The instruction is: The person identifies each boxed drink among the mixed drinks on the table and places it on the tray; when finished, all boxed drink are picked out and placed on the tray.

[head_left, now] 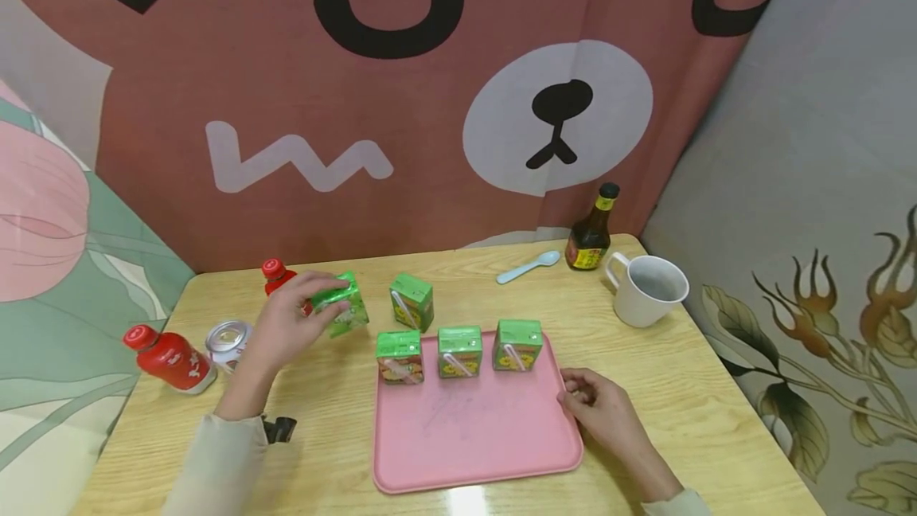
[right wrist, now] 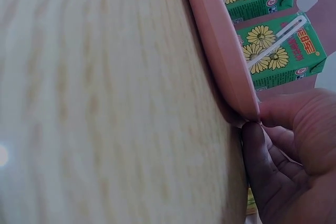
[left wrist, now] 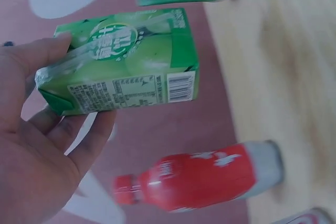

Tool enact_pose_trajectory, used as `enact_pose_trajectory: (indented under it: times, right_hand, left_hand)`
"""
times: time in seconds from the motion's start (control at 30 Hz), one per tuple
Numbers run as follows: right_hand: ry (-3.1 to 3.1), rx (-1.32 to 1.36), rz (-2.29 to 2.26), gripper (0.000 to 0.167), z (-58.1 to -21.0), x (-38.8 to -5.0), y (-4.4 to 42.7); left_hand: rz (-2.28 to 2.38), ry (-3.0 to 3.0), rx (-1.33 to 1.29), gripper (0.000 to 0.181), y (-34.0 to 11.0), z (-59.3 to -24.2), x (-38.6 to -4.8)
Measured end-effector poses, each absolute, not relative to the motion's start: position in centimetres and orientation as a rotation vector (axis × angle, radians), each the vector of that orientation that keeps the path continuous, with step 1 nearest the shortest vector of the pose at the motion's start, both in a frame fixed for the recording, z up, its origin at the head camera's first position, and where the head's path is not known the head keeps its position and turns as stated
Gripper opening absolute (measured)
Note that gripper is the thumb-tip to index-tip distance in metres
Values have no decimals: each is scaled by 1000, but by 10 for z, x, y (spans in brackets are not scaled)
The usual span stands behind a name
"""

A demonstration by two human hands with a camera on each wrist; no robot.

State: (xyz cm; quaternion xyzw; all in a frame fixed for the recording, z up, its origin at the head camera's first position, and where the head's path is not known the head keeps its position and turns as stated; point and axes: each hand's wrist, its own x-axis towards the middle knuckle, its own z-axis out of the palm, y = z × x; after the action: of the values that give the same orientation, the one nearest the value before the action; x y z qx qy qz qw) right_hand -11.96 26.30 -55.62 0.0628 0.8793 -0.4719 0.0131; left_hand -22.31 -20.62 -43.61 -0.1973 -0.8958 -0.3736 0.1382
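Your left hand [head_left: 292, 318] is pinching a carton [left wrist: 142, 66] off the tray's [head_left: 480, 440] far-left corner; only the left wrist view is showing its barcode [left wrist: 180, 86] and Chinese lettering [left wrist: 115, 40]. Your right hand [head_left: 607, 412] is pinching the tray's rim.

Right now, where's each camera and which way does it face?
Head: on the head, facing forward and down over table and tray; left hand, right hand, sleeves show.
Left wrist: worn there, facing the juice box the left hand grips, a red bottle nearby; part of that hand shows.
Right wrist: worn there, facing along the tray's edge; part of the right hand shows.
Shared: head and right wrist both show the right hand and tray.
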Motion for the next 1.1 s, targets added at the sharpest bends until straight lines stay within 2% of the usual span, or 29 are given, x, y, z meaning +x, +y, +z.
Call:
enact_pose_trajectory:
  times: [0.37,0.6,1.1]
  right_hand:
    - [2741,181,-1469,34,-556,-119,265]
    - [2735,192,-1468,34,-558,-121,264]
    - [2731,213,-1469,35,-559,-120,264]
  left_hand:
    - [-1027,-2516,-735,38,-204,-401,-183]
    - [-1076,-2445,-966,44,-198,-391,-167]
    - [-1154,-2509,-1168,34,-179,-415,-148]
